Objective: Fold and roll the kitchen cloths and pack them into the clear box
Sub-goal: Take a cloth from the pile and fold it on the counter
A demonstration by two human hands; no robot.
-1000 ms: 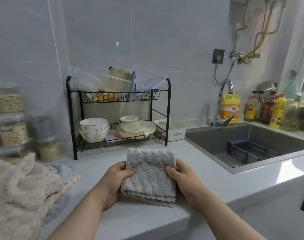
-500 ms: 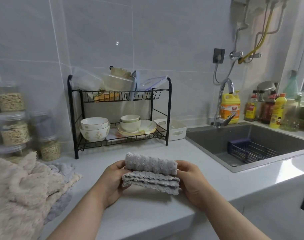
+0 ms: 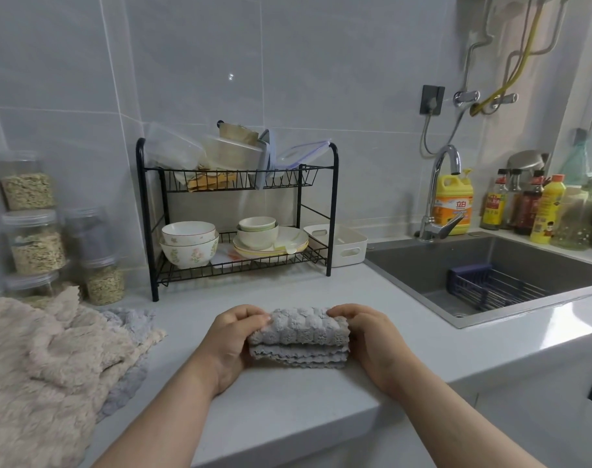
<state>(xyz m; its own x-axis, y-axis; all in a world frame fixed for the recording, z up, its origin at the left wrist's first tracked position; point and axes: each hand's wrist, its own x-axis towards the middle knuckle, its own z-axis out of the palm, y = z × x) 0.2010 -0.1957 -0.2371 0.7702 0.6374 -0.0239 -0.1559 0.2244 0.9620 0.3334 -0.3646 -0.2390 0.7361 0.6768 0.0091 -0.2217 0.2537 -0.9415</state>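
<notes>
Lower centre: left hand [image 3: 232, 342] and right hand [image 3: 372, 339] pinch the fluffy grey ribbed cloth [image 3: 299, 336], rolled further now; seemingly nearly finished.

The cloth [image 3: 299, 336] is between the left hand [image 3: 232, 342] and right hand [image 3: 372, 339], which grip its ends, over the front of the counter [image 3: 287, 407]. To its left a pile [image 3: 41, 359] of cloths lies on the counter, with jars [image 3: 34, 241] stacked behind it. Behind the cloth stands a rack [image 3: 334, 211], with bowls [image 3: 190, 246] on the lower shelf and containers [image 3: 233, 153] on the upper. A tray [image 3: 341, 244] sits just right of the rack. The sink [image 3: 422, 265] is at right with a basket [image 3: 490, 285] in it. The tap [image 3: 438, 194] and bottles [image 3: 524, 207] are behind it.
</notes>
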